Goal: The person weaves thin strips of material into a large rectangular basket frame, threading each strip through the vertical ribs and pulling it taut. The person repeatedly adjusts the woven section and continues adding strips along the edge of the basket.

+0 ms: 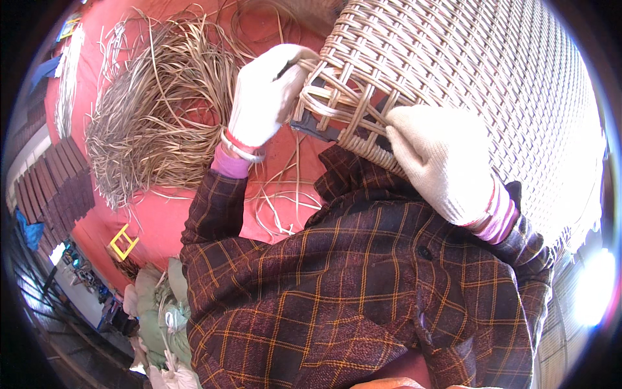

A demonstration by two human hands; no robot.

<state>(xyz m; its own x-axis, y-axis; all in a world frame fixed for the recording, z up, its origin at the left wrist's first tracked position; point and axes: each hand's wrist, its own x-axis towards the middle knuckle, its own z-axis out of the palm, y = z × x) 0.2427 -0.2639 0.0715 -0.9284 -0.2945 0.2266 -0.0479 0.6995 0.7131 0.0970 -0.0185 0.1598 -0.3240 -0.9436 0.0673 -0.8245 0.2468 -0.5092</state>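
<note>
Filling the picture from twelve to four o'clock, a large woven basket (492, 71) of pale tan cane lies tilted against the person's lap. Its wall is a tight, even plait of flat strips; near the rim at centre the weave opens into thicker round canes with gaps, and a dark frame piece shows through. The left hand (262, 97), in a white knitted glove, grips the rim edge at about eleven o'clock, fingers curled together around the canes. The right hand (440, 162), gloved alike, rests just right of centre, fingers closed over the thick rim bundle. Pink cuffs and dark red plaid sleeves (337, 285) with orange lines fill six o'clock. At ten o'clock a loose, tangled heap of cane strips (149, 110) lies on a red cloth (162, 220).
</note>
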